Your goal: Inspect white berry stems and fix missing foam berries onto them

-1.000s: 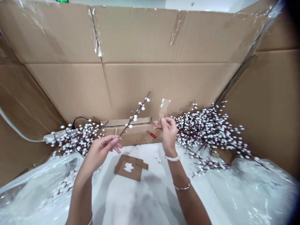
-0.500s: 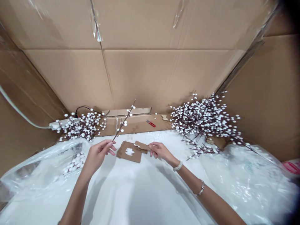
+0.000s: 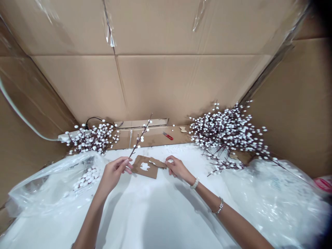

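My left hand (image 3: 118, 171) pinches the lower end of a brown twig (image 3: 139, 138) with white berries, which points up and away. Between my hands lies a square cardboard piece (image 3: 153, 173) with a white glue-like patch (image 3: 144, 166) on it. A smaller cardboard strip (image 3: 158, 163) overlaps its right corner, with some white stuff along its edge. My right hand (image 3: 176, 166) has thumb and forefinger closed at the strip's right end.
Bunches of white-berried twigs stand at the back left (image 3: 93, 138) and back right (image 3: 225, 131). Red-handled snips (image 3: 167, 136) lie on cardboard at the back. Clear plastic bags (image 3: 275, 197) flank the white table (image 3: 155, 214), loose white berries (image 3: 88, 177) in the left one.
My left hand and the twig have shifted slightly right in view. The small strip now sits lower, tilted down to the right against the square piece, with my right hand still at its end.
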The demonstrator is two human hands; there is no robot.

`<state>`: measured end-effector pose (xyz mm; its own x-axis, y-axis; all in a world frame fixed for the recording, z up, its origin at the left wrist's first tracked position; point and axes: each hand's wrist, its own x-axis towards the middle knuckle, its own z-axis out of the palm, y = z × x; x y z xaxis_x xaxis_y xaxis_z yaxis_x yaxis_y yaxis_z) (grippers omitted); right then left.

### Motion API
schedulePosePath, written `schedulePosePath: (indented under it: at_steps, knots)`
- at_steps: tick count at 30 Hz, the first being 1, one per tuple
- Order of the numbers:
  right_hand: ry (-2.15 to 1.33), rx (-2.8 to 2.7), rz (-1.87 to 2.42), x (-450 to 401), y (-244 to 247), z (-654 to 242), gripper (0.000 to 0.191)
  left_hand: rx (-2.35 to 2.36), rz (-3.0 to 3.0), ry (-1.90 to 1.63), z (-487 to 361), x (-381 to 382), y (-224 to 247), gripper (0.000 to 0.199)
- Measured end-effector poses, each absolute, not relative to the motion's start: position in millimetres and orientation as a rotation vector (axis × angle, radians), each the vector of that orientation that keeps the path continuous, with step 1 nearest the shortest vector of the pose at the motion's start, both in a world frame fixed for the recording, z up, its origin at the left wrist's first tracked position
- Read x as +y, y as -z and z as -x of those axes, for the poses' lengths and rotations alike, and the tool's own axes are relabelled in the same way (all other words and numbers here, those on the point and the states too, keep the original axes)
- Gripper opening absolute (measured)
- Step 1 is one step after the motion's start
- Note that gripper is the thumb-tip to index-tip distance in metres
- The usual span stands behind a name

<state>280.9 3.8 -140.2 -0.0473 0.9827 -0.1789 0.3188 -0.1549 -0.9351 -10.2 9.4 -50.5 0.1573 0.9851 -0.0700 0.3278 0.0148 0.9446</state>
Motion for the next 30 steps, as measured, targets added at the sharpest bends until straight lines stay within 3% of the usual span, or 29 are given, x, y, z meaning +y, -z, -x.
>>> schedulePosePath:
  at_steps: [6, 13, 17, 24, 30]
  knots:
    - [-1.073, -1.402, 1.447, 8, 98, -263, 0.031, 1.146, -1.201, -0.949, -12, 2, 48, 0.046]
    - [-1.585, -1.178, 0.847, 14, 40, -202, 0.038, 0.839, -0.9, -0.947, -45, -2, 49, 0.045]
    - [-1.591, -1.11, 0.8, 16, 35, -187, 0.034, 0.854, -0.942, -0.932, -48, -3, 44, 0.046]
    - [-1.384, -1.074, 0.718, 27, 22, -183, 0.029, 1.606, -1.609, -1.004, 37, -8, 36, 0.042]
    - [-1.382, -0.997, 0.647, 32, 9, -186, 0.029, 2.358, -1.895, -0.347, 113, -1, 61, 0.034]
